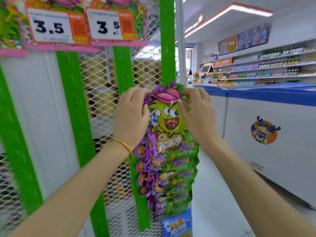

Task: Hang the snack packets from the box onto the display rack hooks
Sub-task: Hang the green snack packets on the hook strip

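Observation:
A green and purple snack packet (168, 124) with a cartoon face and pink hat sits against the rightmost green hanging strip (167, 48) of the display rack. My left hand (130, 115) pinches its upper left edge and my right hand (196, 113) pinches its upper right edge. Below it, several matching packets (172, 182) hang overlapped down the same strip. A blue packet (177, 224) hangs at the bottom. The strip's hook behind the top packet is hidden. The box is out of view.
Two more green strips (73, 108) (123, 71) run down the white mesh rack (100, 79). Price cards reading 3.5 (51, 26) sit on top. White and blue chest freezers (273, 134) stand to the right, with stocked shelves (265, 65) behind.

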The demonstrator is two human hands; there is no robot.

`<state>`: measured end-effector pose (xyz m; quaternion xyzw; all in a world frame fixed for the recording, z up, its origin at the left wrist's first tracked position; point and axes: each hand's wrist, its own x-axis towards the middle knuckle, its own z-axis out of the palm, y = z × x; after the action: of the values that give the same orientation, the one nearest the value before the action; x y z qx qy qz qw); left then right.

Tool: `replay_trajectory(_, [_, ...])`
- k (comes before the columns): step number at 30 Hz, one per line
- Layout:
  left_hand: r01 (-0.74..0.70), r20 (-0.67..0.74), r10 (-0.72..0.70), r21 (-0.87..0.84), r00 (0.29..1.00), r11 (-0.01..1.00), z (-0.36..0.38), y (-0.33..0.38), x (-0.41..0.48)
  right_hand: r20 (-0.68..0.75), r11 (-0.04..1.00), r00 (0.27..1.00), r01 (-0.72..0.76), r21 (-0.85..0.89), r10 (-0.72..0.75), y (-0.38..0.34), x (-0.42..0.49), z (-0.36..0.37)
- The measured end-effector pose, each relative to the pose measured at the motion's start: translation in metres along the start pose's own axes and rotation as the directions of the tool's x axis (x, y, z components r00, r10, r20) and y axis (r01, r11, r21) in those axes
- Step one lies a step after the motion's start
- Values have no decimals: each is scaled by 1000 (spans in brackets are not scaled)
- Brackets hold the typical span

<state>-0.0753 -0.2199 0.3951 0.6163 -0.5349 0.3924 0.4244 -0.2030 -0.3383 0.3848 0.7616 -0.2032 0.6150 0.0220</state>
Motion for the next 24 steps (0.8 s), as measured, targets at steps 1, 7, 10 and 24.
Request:
replay_trajectory(1, [14,4,-14,-35,1000,999,-5,-4,-25,19,995,1000,5,95,-7,-9,-25,1])
replay_trajectory(7, [375,500,-302,-49,812,926,-19,-60,-240,713,913,693,-214,346,-108,-48,-220,52])
replay_trajectory(10, [581,662,-509,134,550,802,-40,-95,-343,956,924,271,-323,203,-115,-60,-329,87])
replay_trajectory(24, [597,705,-655,411,271,689,-67,-165,-441,944,994,-329,-106,-37,0,-139,-538,179])
